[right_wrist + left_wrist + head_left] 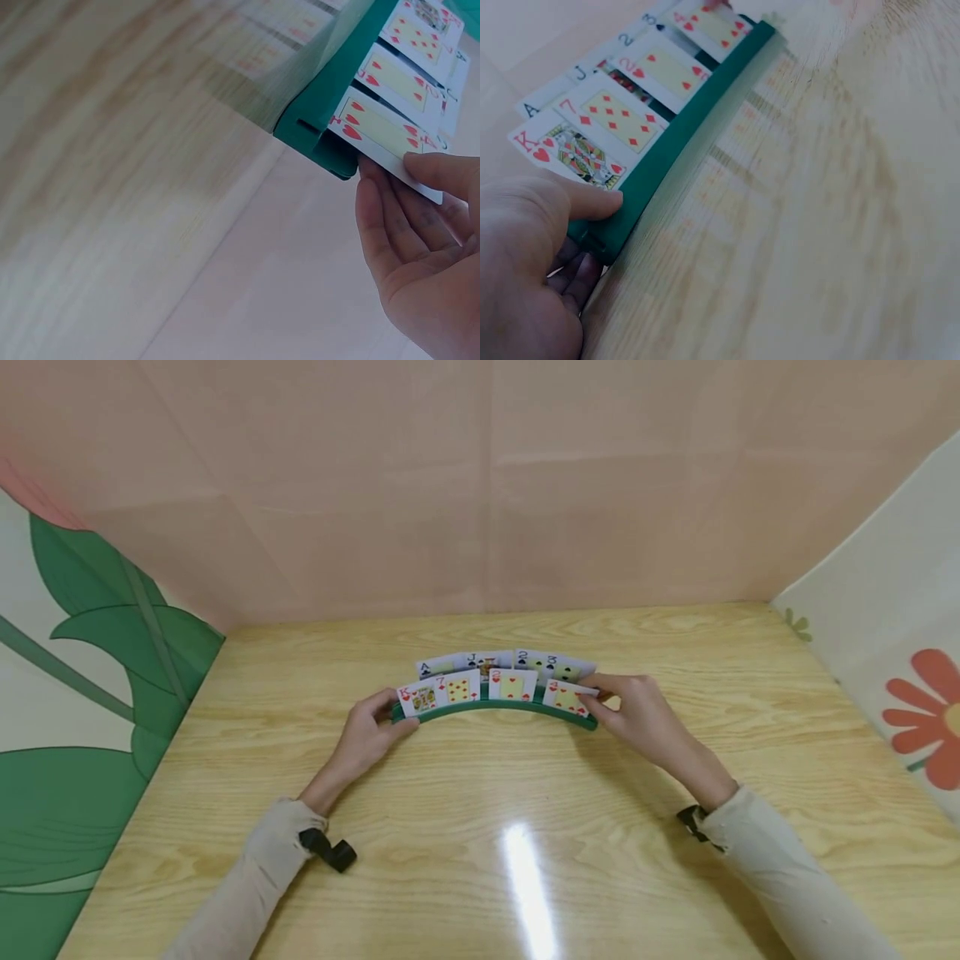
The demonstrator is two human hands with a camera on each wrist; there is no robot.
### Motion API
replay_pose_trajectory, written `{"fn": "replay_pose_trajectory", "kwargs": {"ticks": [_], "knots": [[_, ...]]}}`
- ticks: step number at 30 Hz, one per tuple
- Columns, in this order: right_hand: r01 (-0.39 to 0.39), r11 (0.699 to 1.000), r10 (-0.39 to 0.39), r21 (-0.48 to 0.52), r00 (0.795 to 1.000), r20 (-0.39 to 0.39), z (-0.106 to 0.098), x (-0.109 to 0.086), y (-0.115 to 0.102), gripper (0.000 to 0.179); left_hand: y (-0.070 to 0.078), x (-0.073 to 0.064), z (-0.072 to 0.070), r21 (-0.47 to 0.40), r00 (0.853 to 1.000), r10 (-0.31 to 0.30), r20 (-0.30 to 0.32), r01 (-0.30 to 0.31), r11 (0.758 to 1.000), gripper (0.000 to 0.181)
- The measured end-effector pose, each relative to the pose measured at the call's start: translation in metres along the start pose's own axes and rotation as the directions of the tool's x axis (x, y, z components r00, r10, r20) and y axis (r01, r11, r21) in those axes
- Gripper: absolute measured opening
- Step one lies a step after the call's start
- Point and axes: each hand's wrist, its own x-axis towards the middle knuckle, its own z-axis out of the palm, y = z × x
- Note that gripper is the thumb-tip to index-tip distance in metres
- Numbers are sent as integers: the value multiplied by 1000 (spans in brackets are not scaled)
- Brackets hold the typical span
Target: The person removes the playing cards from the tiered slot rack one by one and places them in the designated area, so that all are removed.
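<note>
A curved green card holder (510,703) stands on the table with playing cards upright in two rows. The front row shows the king of hearts (577,157), seven of diamonds (619,120), two of hearts (513,686) and four of hearts (386,133). Behind them are an ace (426,668), a jack (480,660), a two (525,658) and a three (562,668), partly covered. My left hand (365,731) grips the holder's left end, thumb on its front. At the right end, my right hand (637,714) pinches the four of hearts by its outer edge.
The wooden table (420,827) reflects a bright strip of light near its front. A plain pinkish cloth wall (480,510) rises behind it. Printed panels with leaves (90,677) and a red flower (930,718) flank the sides.
</note>
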Motion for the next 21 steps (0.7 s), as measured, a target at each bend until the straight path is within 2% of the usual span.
{"fn": "replay_pose_trajectory", "kwargs": {"ticks": [5, 12, 20, 21], "knots": [[-1, 1000, 1, 1, 1000, 8, -1, 0, -1, 12, -5, 0, 1, 3, 1000, 19, -12, -19, 1000, 35], [11, 1000, -11, -2, 1000, 9, -2, 0, -2, 12, -1, -1, 1, 11, 1000, 7, -18, -7, 1000, 35], [26, 999, -27, -44, 999, -30, -8, 0, -3, 14, 35, -11, -2, 36, 1000, 30, -2, -30, 999, 31], [27, 998, -29, -50, 999, -35, -9, 0, -4, 14, 36, -11, -2, 34, 1000, 31, -1, -31, 999, 31]]}}
